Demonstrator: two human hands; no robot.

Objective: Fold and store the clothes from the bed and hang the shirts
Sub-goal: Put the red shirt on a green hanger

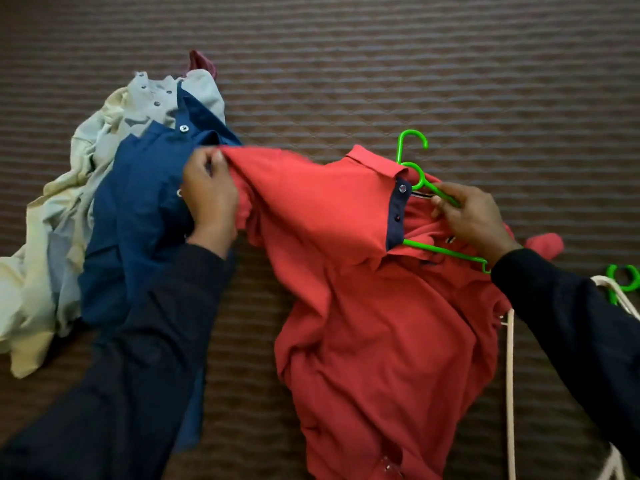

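Dark ribbed sleeves [138,358]: left hand [209,199] pinches soft red polo [363,306]; right hand [474,216] grips green plastic hanger [446,251].

We note the bed cover [450,64]: quilted brown cloth, matt, ribbed in rows. Red polo shirt [363,306]: soft knit cloth, matt, with a navy placket. Green hanger [446,252]: smooth glossy plastic. Blue shirt [138,220]: smooth woven cloth, faint sheen. Pale shirt [69,209]: thin crumpled cloth. White hanger [509,393] by the right edge: smooth, likely plastic.
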